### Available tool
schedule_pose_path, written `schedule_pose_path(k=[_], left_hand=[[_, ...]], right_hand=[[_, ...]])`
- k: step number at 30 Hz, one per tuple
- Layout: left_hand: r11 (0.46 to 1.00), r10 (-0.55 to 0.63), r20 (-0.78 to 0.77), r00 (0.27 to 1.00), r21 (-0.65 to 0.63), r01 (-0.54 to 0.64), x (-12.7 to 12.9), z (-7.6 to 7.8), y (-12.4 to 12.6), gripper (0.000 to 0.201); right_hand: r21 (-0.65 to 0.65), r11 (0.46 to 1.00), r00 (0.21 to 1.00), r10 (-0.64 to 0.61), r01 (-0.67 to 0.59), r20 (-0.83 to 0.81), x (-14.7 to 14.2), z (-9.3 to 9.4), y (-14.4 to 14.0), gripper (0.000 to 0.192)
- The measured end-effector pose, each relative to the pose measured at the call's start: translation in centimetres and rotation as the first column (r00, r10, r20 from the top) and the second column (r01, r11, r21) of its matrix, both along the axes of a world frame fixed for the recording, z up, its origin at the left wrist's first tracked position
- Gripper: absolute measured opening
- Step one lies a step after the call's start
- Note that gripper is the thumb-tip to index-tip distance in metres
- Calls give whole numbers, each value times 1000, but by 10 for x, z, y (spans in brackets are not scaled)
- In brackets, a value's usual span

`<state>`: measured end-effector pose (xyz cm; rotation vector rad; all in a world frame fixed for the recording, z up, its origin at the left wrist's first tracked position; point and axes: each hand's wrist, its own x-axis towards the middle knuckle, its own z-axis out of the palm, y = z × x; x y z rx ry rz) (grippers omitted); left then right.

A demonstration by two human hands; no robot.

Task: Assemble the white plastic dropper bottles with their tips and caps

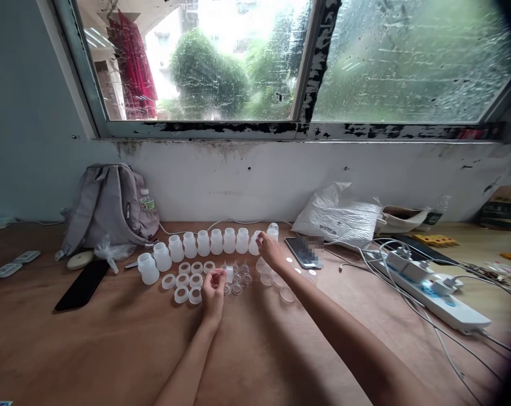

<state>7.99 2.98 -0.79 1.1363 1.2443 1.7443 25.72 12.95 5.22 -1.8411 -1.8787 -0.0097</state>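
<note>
Right hand (269,248) reaches to the far end of the row of small white bottles (203,243), fingertips pinching the last bottle (254,243), which stands upright just ahead of it. Left hand (214,287) lies nearer the body, fingers curled around a small clear cap (228,274), with the white rings (188,280) just to its left on the table (111,338).

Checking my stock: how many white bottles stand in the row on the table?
10 bottles, in a curved row from beside the backpack to the right hand, which touches the last ones; it may hide another.
</note>
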Motion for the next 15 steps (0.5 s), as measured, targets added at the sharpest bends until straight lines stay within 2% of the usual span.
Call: schedule_pose_path(k=[3,5,10,12,15], left_hand=[[1000,12,-38,999,9,-12,2,5,-5,24],[1000,4,-81,997,23,-3,4,9,-10,24],[999,-25,-130,991,43,31,10,15,-21,22],[999,-18,-138,990,38,23,11,15,-22,21],[999,-22,-140,990,27,26,9,16,-22,20]], right_hand=[[86,996,1000,-4,2,16,4,7,-14,23],[229,973,1000,18,-21,13,8,10,-27,23],[581,813,986,126,-38,-113,14,9,-68,20],[638,766,959,229,-73,-166,13,4,-83,15],[610,775,902,368,-163,-227,10,-11,-101,12]])
